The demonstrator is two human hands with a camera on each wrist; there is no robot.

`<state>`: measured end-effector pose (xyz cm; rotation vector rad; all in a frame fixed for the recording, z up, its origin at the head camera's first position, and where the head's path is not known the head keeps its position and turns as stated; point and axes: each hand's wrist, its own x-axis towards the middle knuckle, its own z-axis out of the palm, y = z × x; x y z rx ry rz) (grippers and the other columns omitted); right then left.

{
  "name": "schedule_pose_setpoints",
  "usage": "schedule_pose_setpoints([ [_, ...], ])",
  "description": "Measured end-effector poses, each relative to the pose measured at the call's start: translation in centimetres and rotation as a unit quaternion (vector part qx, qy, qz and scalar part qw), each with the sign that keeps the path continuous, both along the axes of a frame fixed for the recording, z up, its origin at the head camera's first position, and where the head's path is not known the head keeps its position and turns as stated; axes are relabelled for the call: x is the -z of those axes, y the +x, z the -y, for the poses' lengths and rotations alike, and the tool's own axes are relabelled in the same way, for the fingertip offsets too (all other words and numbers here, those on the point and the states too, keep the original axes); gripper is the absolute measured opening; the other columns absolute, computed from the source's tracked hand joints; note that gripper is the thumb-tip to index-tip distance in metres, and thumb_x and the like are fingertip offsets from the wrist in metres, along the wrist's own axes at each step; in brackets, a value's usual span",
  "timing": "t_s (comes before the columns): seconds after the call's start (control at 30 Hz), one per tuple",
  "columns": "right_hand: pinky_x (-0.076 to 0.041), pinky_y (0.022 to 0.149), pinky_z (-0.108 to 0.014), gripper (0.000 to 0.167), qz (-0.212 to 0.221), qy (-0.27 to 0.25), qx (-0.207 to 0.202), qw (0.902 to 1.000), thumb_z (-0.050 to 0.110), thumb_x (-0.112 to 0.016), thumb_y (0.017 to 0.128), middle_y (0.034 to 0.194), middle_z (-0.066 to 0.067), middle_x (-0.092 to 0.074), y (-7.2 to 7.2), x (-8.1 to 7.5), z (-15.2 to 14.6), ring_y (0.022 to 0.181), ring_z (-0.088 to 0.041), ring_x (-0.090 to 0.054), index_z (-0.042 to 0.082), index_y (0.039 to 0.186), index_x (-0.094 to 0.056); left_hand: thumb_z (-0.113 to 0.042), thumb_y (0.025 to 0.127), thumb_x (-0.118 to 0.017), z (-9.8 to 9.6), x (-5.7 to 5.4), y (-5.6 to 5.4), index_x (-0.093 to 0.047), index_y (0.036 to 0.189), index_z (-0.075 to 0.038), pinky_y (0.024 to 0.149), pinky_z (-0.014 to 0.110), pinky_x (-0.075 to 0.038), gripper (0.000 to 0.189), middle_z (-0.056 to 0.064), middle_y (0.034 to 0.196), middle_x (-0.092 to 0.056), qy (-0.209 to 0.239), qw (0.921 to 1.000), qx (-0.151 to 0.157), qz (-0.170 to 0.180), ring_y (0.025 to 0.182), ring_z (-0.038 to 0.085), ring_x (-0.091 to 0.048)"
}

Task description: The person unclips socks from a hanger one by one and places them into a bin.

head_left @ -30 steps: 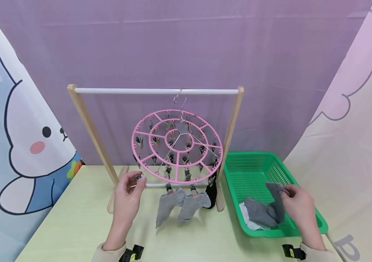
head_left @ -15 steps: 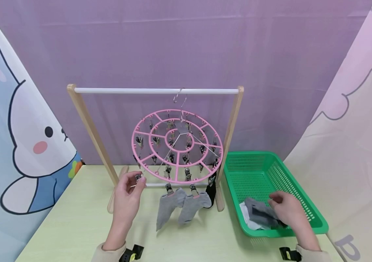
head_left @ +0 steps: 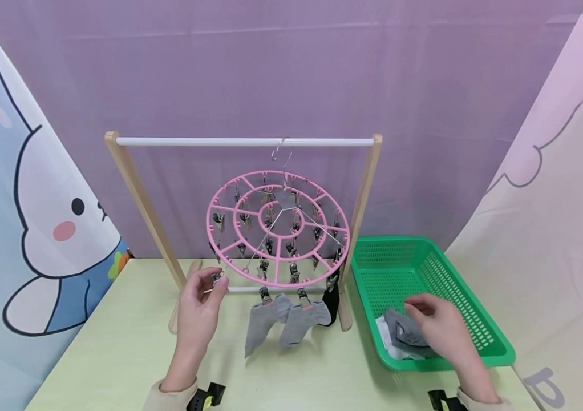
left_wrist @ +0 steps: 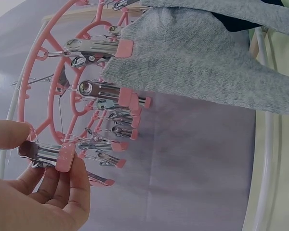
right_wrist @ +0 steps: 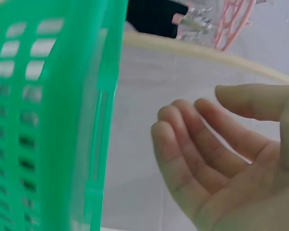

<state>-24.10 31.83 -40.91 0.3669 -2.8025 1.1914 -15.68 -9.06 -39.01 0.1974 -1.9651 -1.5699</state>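
Left hand [head_left: 200, 311] pinching clip [left_wrist: 48, 156] on pink hanger [head_left: 277, 228], steadying it open. Right hand [head_left: 437, 328], fingers relaxed and released, above grey sock [head_left: 405, 334] inside green basket [head_left: 476, 319], holding nothing.

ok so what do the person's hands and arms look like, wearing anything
Both hands are bare: no gloves, no rings in view. The left hand and right hand each come out of a light beige sleeve cuff. A black strap with a yellow mark sits at the left wrist, and a similar black strap at the right.
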Motion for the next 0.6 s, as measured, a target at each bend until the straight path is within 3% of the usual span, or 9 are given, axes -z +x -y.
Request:
schedule_pose_setpoints([
  [0.17,-0.055,0.077,-0.029,0.018,-0.015,-0.039,-0.018,0.999,0.015,-0.067,0.099,0.101,-0.004,-0.073,0.7,0.4,2.1,0.092,-0.018,-0.068,0.007,0.113,-0.074,-0.005,0.1,-0.063,0.0,0.0,0.1,-0.06,0.124,0.003,0.077,0.016,-0.052,0.026,0.014,0.102,-0.059,-0.003,1.0,-0.002,0.003,0.09,0.009,-0.061],
  [0.33,-0.056,0.074,-0.026,0.012,0.002,-0.08,-0.048,0.9956,0.009,-0.069,0.097,0.095,-0.001,-0.072,1.5,1.1,4.8,0.087,-0.016,-0.068,0.008,0.108,-0.074,-0.006,0.1,-0.063,0.0,0.0,0.0,-0.06,0.124,0.004,0.078,0.015,-0.052,0.026,0.013,0.101,-0.058,-0.001,1.0,-0.001,0.002,0.091,0.009,-0.061],
  [0.6,-0.058,0.077,-0.027,0.011,-0.003,-0.118,-0.122,0.9855,0.003,-0.07,0.094,0.092,0.001,-0.071,2.4,2.5,8.5,0.085,-0.012,-0.067,0.007,0.104,-0.073,-0.005,0.1,-0.064,0.2,0.2,0.0,-0.06,0.124,0.004,0.078,0.016,-0.052,0.026,0.014,0.101,-0.06,0.006,1.0,-0.001,0.002,0.089,0.01,-0.061],
])
